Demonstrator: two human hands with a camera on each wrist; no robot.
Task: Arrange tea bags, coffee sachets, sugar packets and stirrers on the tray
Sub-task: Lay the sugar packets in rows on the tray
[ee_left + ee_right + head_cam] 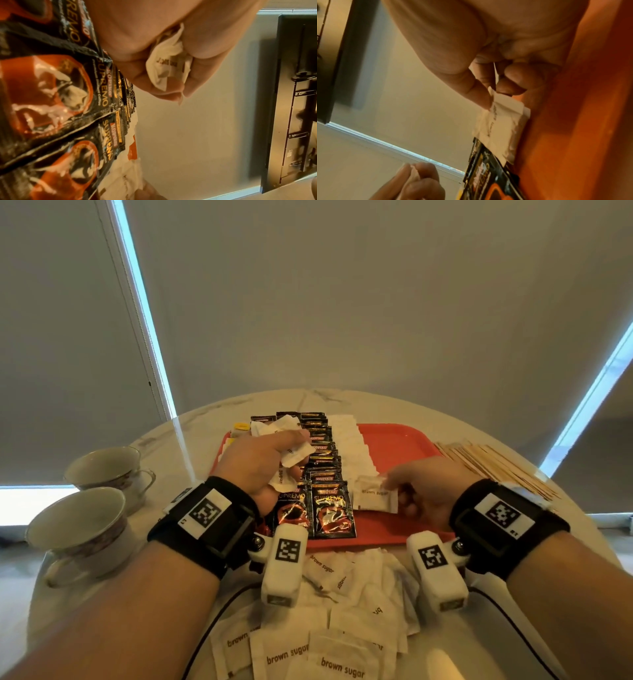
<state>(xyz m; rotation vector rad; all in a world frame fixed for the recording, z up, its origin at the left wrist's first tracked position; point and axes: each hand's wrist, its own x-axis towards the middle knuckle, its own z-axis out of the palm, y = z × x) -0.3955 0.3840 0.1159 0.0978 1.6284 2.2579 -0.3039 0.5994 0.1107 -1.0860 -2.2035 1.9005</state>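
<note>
Pinching a flat paper sugar packet [375,497] in our right hand [424,494], we lower it onto the red tray [394,440], just beside the glossy foil coffee sachets [332,508]. Our left hand [260,463] clutches a crumpled bunch of packets [294,455], perhaps several; one could slip and scatter the row.

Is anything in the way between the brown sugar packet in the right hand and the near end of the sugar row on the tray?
Nothing visible blocks it. The right hand pinches the brown sugar packet right at the row's near end, beside the coffee sachets, over bare red tray.
</note>
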